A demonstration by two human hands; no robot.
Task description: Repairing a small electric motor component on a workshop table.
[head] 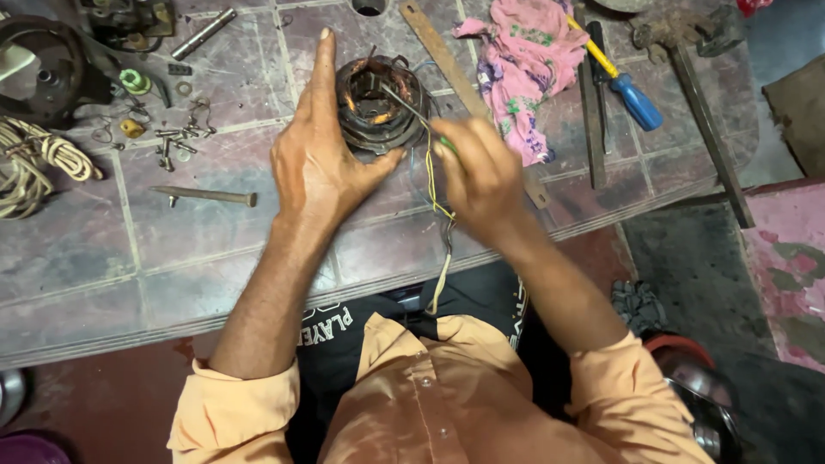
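Stator point(375, 101) sits on the tiled bench point(103, 249), dead ahead, bore axis vertical and open end up. Left hand point(322, 163) is nearer: it cups the stator's left flank, index finger straight along the side, thumb under the near edge. Right hand point(481, 172) lies just right of it, closed on a thin green-handled tool point(417, 112) whose shaft slants up-left into the bore. Yellow wires point(438, 206) trail back between the wrists.

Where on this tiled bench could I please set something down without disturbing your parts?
The bare tiles run along the near edge, below the long bolt and beside the left hand. Another bare strip lies under the blue-handled screwdriver. It is crowded around the loose screws, the rope coil and the motor stator.
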